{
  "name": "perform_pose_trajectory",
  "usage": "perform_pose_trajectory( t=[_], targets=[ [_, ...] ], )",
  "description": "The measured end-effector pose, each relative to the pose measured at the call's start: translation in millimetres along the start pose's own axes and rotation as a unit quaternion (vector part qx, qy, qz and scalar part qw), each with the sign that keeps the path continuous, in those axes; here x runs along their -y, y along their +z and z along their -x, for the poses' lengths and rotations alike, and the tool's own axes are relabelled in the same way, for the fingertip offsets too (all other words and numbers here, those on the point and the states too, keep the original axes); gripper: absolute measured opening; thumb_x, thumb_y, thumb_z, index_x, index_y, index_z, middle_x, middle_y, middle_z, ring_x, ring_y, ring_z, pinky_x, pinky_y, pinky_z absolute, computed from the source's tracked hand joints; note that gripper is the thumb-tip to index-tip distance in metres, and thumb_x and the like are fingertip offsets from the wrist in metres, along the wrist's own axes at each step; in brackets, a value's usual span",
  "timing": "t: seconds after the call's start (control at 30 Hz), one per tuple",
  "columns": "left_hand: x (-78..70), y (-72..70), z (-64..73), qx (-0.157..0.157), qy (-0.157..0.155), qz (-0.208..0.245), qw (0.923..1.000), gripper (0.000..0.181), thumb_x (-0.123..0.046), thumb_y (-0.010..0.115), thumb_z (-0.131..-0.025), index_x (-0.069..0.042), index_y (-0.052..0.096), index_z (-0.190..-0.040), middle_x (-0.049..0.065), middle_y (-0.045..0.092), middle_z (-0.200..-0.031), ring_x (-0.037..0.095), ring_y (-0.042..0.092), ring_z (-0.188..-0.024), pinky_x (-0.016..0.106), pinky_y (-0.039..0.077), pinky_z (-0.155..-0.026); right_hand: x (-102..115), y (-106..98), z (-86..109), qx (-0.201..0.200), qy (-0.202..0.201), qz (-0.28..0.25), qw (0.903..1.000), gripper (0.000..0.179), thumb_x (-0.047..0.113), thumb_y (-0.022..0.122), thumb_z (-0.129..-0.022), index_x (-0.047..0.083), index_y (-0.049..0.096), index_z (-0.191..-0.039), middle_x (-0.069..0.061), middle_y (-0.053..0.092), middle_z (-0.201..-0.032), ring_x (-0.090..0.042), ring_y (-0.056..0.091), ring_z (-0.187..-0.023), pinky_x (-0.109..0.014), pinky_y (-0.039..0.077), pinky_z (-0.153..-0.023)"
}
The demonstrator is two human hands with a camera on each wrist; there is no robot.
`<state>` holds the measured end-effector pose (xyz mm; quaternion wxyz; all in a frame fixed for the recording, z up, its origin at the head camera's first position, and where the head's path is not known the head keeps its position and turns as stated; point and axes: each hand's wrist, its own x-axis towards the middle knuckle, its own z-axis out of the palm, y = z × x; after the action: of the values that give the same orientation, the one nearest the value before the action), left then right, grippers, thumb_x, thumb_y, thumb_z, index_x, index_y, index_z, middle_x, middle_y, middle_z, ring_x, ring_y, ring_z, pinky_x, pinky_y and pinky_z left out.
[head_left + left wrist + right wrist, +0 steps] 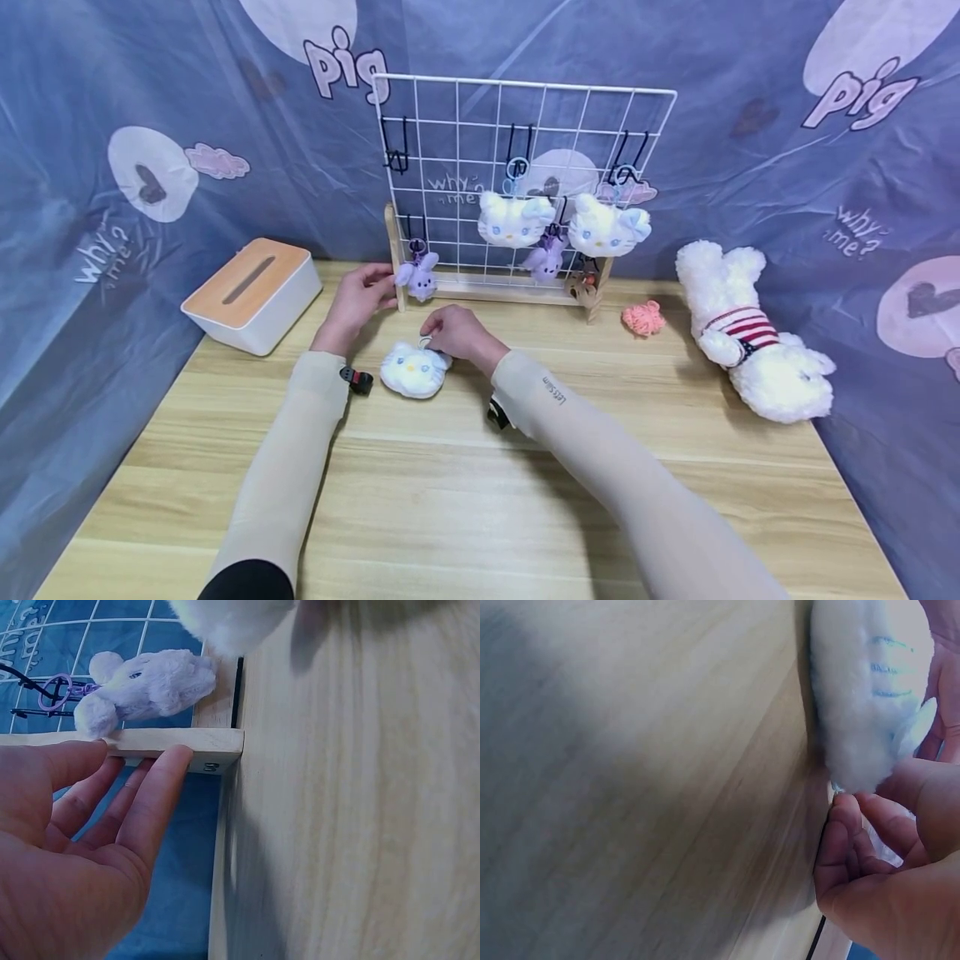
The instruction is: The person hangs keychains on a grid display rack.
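Observation:
My right hand pinches the top ring of a white plush cat-head keychain, low over the table in front of the grid rack's left end. In the right wrist view the plush's side shows, with blue whisker stitching. My left hand holds the rack's left wooden post, thumb on one side and fingers on the other. Close by hangs a purple plush bunny keychain on a black hook. On the white wire grid two more cat heads hang from hooks.
A second purple bunny and a brown plush hang lower on the rack. An upper-left hook carries no plush. A tissue box stands left; a pink yarn bundle and a white plush dog lie right.

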<state>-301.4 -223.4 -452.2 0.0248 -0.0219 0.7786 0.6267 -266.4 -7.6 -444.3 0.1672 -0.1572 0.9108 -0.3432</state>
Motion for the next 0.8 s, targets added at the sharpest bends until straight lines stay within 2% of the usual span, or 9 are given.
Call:
perform_pose_trajectory(
  t=[0.27,0.5,0.53,0.7,0.8],
  targets=[
    [0.4,0.0,-0.7,0.0,0.004,0.008,1.0,0.04,-0.01,0.06,-0.116,0.005,0.061,-0.153,0.026,0.065,-0.139,0.021,0.071,-0.111,0.039,0.071,-0.107,2.0,0.5,1.4,-0.002,-0.013,0.019,0.9997,0.007,0.007,0.086,-0.095,0.006,0.082,-0.101,0.006,0.06,-0.08,-0.009,0.055,-0.082,-0.017,0.044,-0.073],
    [-1.2,-0.9,0.6,0.003,-0.001,0.007,1.0,0.042,-0.01,0.06,-0.116,0.004,0.06,-0.155,0.027,0.063,-0.14,0.033,0.071,-0.121,0.043,0.069,-0.112,-3.8,-1.2,0.0,0.002,-0.003,-0.02,0.9998,0.009,0.014,0.086,-0.098,0.007,0.082,-0.094,0.0,0.074,-0.087,-0.012,0.06,-0.083,-0.016,0.049,-0.069],
    [-1.7,-0.9,0.8,0.004,-0.002,0.008,1.0,0.042,-0.011,0.06,-0.116,0.004,0.06,-0.155,0.028,0.063,-0.141,0.035,0.07,-0.123,0.043,0.069,-0.112,-9.8,0.8,-3.8,0.001,-0.007,-0.028,0.9996,0.011,0.018,0.088,-0.098,0.01,0.082,-0.092,0.001,0.075,-0.088,-0.011,0.06,-0.083,-0.016,0.049,-0.068],
    [-3.0,-1.4,1.1,0.003,-0.002,0.008,1.0,0.042,-0.011,0.06,-0.116,0.004,0.059,-0.155,0.027,0.063,-0.141,0.037,0.07,-0.125,0.042,0.069,-0.112,-12.4,-3.8,-5.6,0.035,-0.011,-0.05,0.9981,0.006,0.01,0.084,-0.097,0.008,0.082,-0.102,0.001,0.073,-0.089,-0.009,0.061,-0.083,-0.015,0.053,-0.07],
    [-2.5,-1.0,0.8,0.001,0.001,0.005,1.0,0.041,-0.01,0.06,-0.116,0.005,0.06,-0.155,0.025,0.064,-0.138,0.034,0.07,-0.122,0.038,0.071,-0.108,-10.4,-11.8,-2.0,0.078,-0.019,-0.055,0.9953,0.019,-0.002,0.077,-0.095,0.004,0.082,-0.113,0.002,0.07,-0.092,-0.009,0.061,-0.086,-0.013,0.053,-0.072]
  ],
)
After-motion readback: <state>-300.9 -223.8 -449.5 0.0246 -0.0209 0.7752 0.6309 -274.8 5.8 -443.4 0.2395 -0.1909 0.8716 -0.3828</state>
